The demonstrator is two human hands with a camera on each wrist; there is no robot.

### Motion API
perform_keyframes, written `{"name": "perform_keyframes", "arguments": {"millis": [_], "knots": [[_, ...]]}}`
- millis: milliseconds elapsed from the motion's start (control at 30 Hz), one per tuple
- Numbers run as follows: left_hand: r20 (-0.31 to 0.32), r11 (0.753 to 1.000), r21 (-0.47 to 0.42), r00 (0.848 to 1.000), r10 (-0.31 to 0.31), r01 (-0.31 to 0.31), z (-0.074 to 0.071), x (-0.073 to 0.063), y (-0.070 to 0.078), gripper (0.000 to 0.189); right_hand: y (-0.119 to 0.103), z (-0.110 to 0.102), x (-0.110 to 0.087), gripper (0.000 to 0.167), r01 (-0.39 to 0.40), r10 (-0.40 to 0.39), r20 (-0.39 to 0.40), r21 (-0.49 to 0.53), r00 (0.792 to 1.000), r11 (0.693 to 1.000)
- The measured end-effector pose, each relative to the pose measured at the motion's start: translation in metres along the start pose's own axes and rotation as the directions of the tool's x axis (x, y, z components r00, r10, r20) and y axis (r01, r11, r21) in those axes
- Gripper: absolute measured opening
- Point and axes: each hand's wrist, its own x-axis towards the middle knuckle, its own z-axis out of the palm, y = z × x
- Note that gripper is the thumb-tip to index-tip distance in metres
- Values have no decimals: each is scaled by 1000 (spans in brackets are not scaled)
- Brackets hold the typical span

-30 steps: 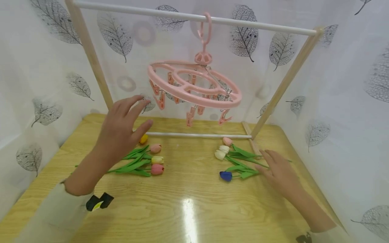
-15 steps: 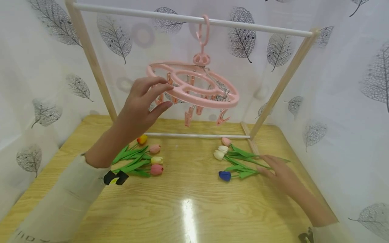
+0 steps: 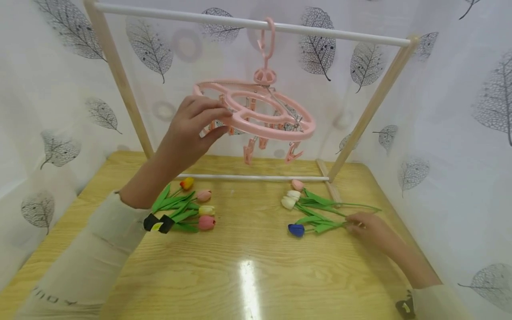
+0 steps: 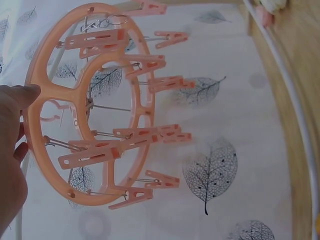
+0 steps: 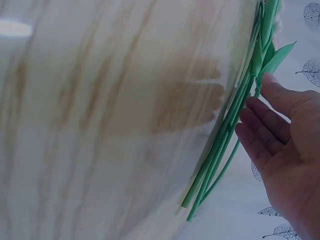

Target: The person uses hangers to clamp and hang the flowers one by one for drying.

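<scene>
A round pink clip hanger [image 3: 276, 131] hangs by its hook from the rack's upper bar. My left hand [image 3: 196, 126] grips its near left rim; in the left wrist view, the fingers of this hand [image 4: 12, 125] lie against the ring, with several clips [image 4: 90, 156] dangling beyond. On the table's right side lie a blue tulip [image 3: 296, 230], white tulips [image 3: 289, 201] and a pale pink tulip [image 3: 297, 185]. My right hand [image 3: 370, 229] pinches at the blue tulip's stem end. In the right wrist view, thumb and fingertips come together around green stems [image 5: 220, 135], partly hidden there.
A rack of wooden posts [image 3: 122, 84] and white bars [image 3: 340, 34] stands across the back. More tulips [image 3: 206, 222], pink, yellow and orange, lie below my left forearm. A leaf-patterned white curtain [image 3: 460, 146] surrounds the wooden table [image 3: 296, 280].
My left hand has moved right and up from beside the hanger onto its rim. My right hand's fingers have drawn in from a spread pose over the stems to a pinch at one.
</scene>
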Motion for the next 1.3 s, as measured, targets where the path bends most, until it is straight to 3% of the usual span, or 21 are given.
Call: {"name": "perform_keyframes", "arguments": {"millis": [267,533,667,833,967,1300], "knots": [[-17,1000,6,1000,-21,21,-1,1,-6,28,3,5,-1,16,30,-30,28,-4,999,1000],[-11,999,-7,999,-37,37,-2,2,-6,28,6,10,5,21,52,-57,-102,-54,993,997],[-2,999,-4,999,-36,36,-1,2,-6,28,11,13,8,19,140,-153,-155,-94,976,986],[6,999,0,999,-39,39,-1,2,-6,28,17,17,12,22,276,-300,-204,-136,932,951],[8,999,5,999,-42,42,-1,2,-6,28,20,18,14,24,328,-354,-223,-145,908,933],[18,999,-3,999,-49,50,-3,1,-6,25,19,15,16,23,352,-369,-200,-113,908,929]]}}
